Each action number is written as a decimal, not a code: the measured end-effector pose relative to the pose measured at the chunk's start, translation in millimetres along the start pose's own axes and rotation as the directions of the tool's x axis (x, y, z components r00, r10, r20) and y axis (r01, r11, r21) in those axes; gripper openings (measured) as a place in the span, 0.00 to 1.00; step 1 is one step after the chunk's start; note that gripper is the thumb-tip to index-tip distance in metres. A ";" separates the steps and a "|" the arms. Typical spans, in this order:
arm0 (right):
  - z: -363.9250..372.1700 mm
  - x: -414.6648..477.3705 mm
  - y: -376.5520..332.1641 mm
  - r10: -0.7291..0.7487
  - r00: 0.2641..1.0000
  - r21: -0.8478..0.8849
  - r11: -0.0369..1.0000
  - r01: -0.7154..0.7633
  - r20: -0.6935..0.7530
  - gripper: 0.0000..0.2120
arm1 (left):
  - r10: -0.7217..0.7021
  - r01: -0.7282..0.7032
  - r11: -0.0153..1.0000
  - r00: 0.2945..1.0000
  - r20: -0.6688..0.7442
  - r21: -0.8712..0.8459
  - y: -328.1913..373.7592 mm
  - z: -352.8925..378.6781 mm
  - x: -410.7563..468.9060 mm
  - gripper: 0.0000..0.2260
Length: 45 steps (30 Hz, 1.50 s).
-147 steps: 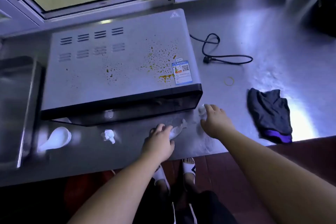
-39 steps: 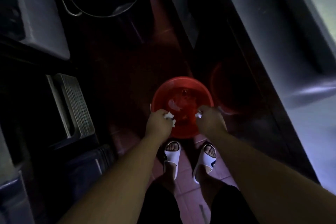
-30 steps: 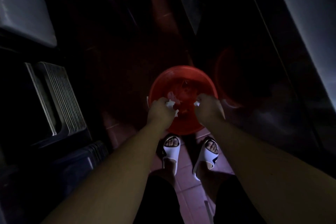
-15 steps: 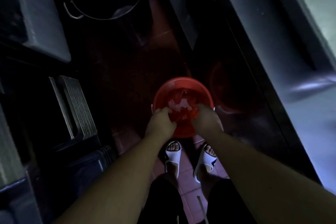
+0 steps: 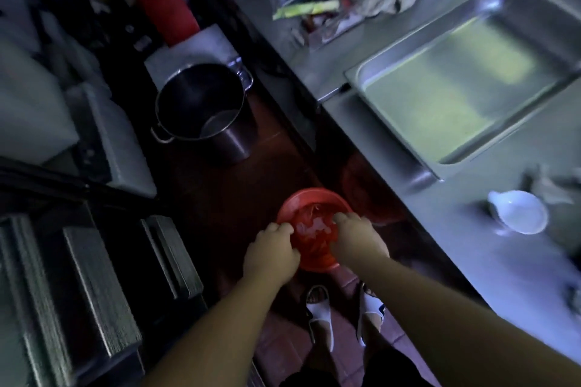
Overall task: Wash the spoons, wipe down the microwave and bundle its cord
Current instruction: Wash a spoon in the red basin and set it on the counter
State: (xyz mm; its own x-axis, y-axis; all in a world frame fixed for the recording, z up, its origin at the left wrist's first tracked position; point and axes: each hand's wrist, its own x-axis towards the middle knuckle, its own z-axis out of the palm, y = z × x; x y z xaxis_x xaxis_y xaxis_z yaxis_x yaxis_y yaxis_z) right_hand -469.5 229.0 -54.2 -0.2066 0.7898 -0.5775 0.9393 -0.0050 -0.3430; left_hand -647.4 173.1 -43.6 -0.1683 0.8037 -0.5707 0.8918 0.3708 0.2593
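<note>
From the head camera we look down on a round red plastic bucket (image 5: 290, 206) on the tiled floor (image 5: 283, 352), with crumpled white scraps (image 5: 314, 226) inside; our left hand (image 5: 272, 253) hovers at its near rim, fingers curled; our right hand (image 5: 358, 237) dips in, fingertips hidden; we cannot tell whether either pinches anything; a glossy white spoon (image 5: 518, 212) lies on the steel counter (image 5: 471, 261), near a rectangular steel tray (image 5: 408, 56).

Bare forearms (image 5: 220, 327), a dark garment (image 5: 393, 367) over the legs, and white open-toed slippers (image 5: 321, 320) on both feet.
</note>
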 end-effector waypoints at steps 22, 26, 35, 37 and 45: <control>-61.3 -178.5 218.0 0.543 0.805 0.289 0.831 -0.476 -0.237 0.21 | 0.507 -0.543 0.780 0.840 0.194 0.310 220.4 22.1 -40.2 0.16; -68.0 -198.3 260.7 0.622 0.749 0.348 0.770 -0.534 -0.227 0.25 | 0.554 -0.598 0.726 0.801 0.225 0.340 271.3 31.2 -43.9 0.16; -80.1 -204.0 329.9 0.654 0.727 0.506 0.708 -0.492 -0.209 0.22 | 0.607 -0.643 0.689 0.764 0.219 0.334 365.8 47.8 -44.3 0.21; -79.6 -199.5 338.6 0.637 0.749 0.503 0.715 -0.485 -0.183 0.21 | 0.622 -0.650 0.674 0.756 0.204 0.350 379.9 49.2 -40.8 0.21; -77.9 -169.7 346.9 0.584 0.805 0.449 0.750 -0.486 -0.105 0.19 | 0.619 -0.633 0.673 0.765 0.177 0.382 420.1 43.4 -10.9 0.21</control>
State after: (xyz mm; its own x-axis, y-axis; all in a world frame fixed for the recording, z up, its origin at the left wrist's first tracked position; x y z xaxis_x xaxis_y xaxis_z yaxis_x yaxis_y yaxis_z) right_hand -87.2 141.0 -17.5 0.4110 0.6972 -0.5873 0.6822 -0.6626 -0.3091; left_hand -252.7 299.9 37.7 0.4978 0.7621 -0.4141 0.8673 -0.4371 0.2382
